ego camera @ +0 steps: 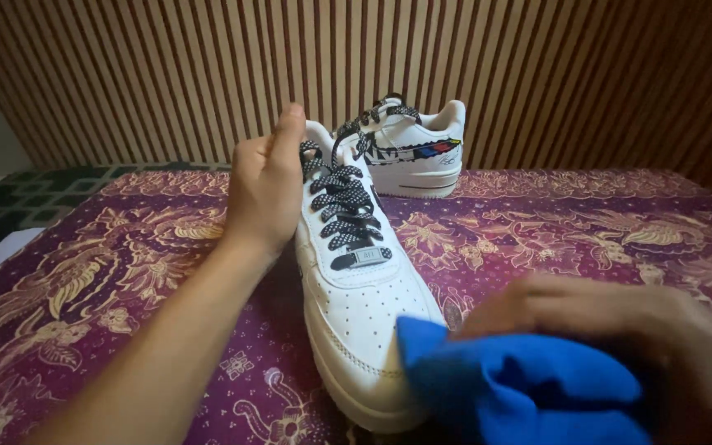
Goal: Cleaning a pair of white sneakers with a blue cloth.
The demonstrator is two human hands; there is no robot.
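Observation:
A white sneaker (356,305) with black dotted laces stands on a purple patterned cloth (109,272), toe towards me. My left hand (264,185) grips its collar on the left side, thumb up. My right hand (620,330) holds a bunched blue cloth (521,387) against the right side of the shoe's toe. Part of the toe is hidden by the blue cloth.
A second white sneaker (418,152) with colourful side marks stands farther back, just behind the first. A wall of vertical wooden slats (537,74) rises behind the surface. A dark green patterned fabric (18,198) lies at the left.

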